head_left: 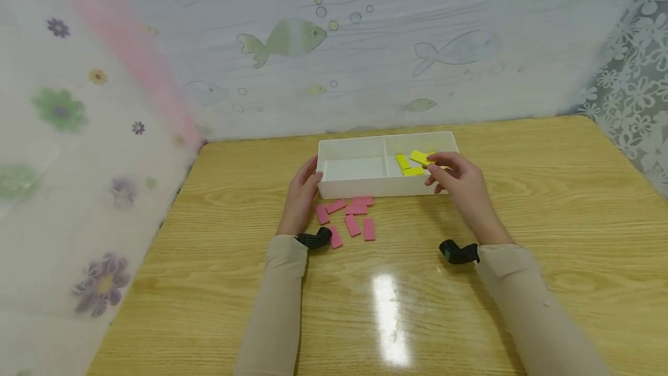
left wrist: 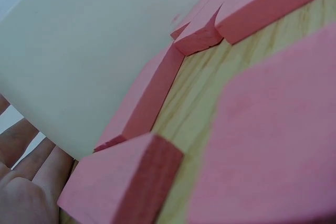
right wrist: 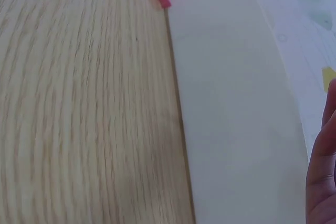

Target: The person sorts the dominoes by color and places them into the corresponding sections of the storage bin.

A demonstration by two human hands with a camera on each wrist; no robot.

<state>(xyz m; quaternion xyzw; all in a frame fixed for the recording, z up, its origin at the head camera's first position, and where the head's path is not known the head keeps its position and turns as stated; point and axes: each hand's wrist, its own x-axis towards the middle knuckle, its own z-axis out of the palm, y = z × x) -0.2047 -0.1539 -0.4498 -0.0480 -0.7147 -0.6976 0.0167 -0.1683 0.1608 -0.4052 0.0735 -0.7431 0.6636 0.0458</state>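
A white two-compartment box [head_left: 344,188] lies lengthwise across the table. My left hand [head_left: 301,190] grips its left end, the thumb at the front corner and the fingers along the outer side. Over the right compartment, my right hand [head_left: 459,181] pinches a yellow block [head_left: 419,157] between thumb and fingers; a corner of that yellow block [right wrist: 328,78] shows at the edge of the right wrist view. Below it in the compartment lie other yellow blocks [head_left: 403,162], partly hidden by the hand. The left compartment [head_left: 355,166] shows a bare white floor.
Several flat pink blocks [head_left: 352,226] lie scattered on the wooden table [head_left: 229,295] before the box, some against its front wall and some near the left wrist. Behind the table hangs a pale sheet [head_left: 365,74] with fish drawings.
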